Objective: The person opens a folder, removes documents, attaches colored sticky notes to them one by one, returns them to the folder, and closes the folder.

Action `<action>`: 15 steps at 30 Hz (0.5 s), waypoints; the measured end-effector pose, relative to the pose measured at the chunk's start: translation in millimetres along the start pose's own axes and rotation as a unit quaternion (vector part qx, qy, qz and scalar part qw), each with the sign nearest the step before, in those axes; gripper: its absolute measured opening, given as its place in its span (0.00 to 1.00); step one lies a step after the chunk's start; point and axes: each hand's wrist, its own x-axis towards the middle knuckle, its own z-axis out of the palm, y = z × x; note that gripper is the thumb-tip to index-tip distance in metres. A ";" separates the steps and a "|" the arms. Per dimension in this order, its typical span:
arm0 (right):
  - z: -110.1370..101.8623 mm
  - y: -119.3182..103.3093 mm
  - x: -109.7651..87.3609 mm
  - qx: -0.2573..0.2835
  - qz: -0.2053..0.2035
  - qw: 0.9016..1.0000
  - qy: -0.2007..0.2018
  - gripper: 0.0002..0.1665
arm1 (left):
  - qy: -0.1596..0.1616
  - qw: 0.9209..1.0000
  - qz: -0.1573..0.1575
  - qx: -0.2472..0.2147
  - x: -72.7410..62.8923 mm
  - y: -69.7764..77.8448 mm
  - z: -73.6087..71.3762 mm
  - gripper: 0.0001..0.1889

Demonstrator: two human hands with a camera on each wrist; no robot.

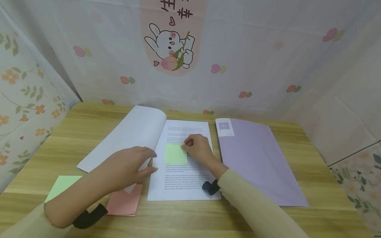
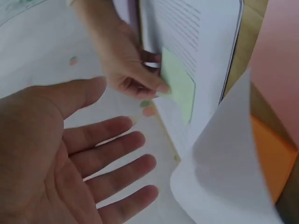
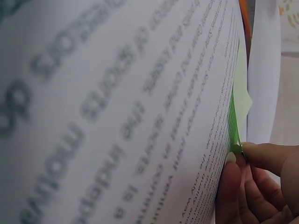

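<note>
A light green sticky note [image 1: 175, 154] lies over the text of a printed sheet [image 1: 156, 188] in the head view. My right hand [image 1: 198, 148] pinches that note at its upper right corner, between thumb and index finger. In the right wrist view the note [image 3: 241, 105] stands partly lifted off the page. My left hand [image 1: 128, 165] is beside the note, near the sheet's left edge, fingers apart and holding nothing. Behind it a turned-over white page [image 1: 128, 135] curves up to the left. The left wrist view shows the left hand [image 2: 84, 149] with fingers extended.
Pink sticky notes [image 1: 125, 201] and a green pad [image 1: 61, 185] lie at the front left, partly under my left arm. An orange pad [image 2: 273, 158] shows beneath the page. A purple folder [image 1: 256, 158] lies right of the sheet. Printed cloth [image 1: 253, 59] hangs behind the table.
</note>
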 end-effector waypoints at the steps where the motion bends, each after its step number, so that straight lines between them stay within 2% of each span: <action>1: -0.2 0.7 0.3 -0.001 0.000 1.000 0.000 0.05 | -0.025 1.000 0.006 0.007 6.5 2.0 -0.6 0.19; 5: -0.8 2.5 0.9 -0.003 0.002 1.000 -0.004 0.05 | -0.120 0.992 0.008 0.031 30.4 6.3 2.6 0.27; 7: -1.1 2.9 0.9 -0.002 0.003 1.000 -0.007 0.05 | -0.151 0.988 0.005 0.043 40.2 6.4 7.7 0.30; 11: -1.5 2.2 0.7 0.002 0.002 1.000 -0.010 0.05 | -0.180 0.982 0.006 0.061 55.4 4.3 18.6 0.33; 15: -1.7 1.9 0.8 0.004 -0.006 1.000 -0.008 0.05 | -0.186 0.980 0.004 0.069 65.6 1.3 27.8 0.37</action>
